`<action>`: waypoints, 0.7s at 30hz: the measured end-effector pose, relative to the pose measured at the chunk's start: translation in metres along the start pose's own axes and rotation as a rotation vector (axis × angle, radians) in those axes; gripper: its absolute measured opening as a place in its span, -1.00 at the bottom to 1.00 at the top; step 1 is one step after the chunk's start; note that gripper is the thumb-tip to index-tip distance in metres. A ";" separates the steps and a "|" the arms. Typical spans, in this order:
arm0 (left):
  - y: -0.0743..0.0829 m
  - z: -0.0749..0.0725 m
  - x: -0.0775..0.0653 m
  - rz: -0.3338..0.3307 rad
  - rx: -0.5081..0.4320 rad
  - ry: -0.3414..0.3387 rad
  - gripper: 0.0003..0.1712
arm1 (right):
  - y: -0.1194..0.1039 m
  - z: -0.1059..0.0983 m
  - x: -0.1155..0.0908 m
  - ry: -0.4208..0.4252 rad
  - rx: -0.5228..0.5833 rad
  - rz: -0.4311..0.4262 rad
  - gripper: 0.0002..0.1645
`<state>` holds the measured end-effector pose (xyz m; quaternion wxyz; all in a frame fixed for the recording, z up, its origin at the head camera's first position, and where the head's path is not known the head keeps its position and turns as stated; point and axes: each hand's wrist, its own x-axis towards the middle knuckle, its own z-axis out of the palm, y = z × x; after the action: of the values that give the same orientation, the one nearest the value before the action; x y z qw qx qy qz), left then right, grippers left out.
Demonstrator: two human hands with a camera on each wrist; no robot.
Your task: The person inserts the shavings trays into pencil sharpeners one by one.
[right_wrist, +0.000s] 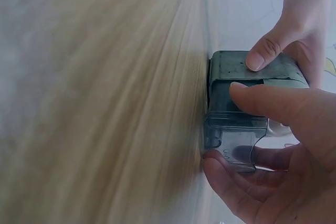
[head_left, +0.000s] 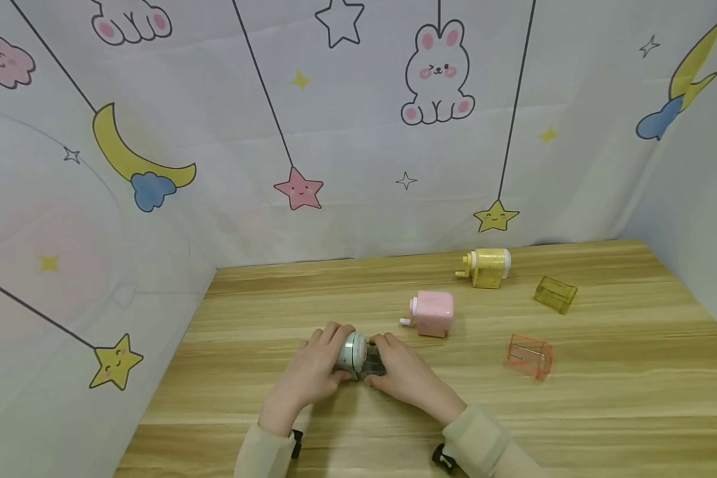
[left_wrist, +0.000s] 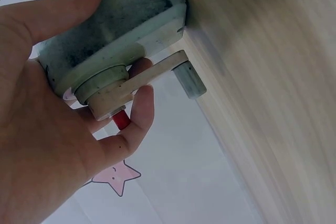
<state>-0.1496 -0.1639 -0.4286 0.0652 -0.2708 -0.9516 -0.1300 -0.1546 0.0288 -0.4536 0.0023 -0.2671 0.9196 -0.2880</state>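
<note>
A grey-green crank pencil sharpener lies on the table, gripped by my left hand with the thumb along its side. Its crank handle and a small red tip show in the left wrist view, beside my curled fingers. On the sharpener's other side, my right hand pinches a clear smoky shavings drawer between thumb and fingers. The drawer meets the sharpener body; how far it sits inside, I cannot tell.
Behind and to the right stand a pink crank sharpener and a yellow one. Further right lie a clear olive-yellow drawer and a clear orange-red drawer. A patterned cloth hangs at the table's back edge.
</note>
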 end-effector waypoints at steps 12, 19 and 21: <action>0.001 -0.001 0.000 -0.007 -0.011 -0.009 -0.18 | -0.005 0.002 0.003 -0.010 0.010 -0.003 -0.27; 0.002 -0.003 0.000 -0.022 -0.029 -0.010 -0.21 | -0.005 0.004 0.005 -0.015 0.011 -0.024 -0.27; 0.002 -0.003 0.000 -0.021 -0.033 -0.009 -0.21 | -0.005 0.004 0.005 -0.016 0.011 -0.027 -0.26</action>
<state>-0.1483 -0.1630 -0.4256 0.0553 -0.2625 -0.9523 -0.1452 -0.1558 0.0207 -0.4534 0.0073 -0.2816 0.9144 -0.2908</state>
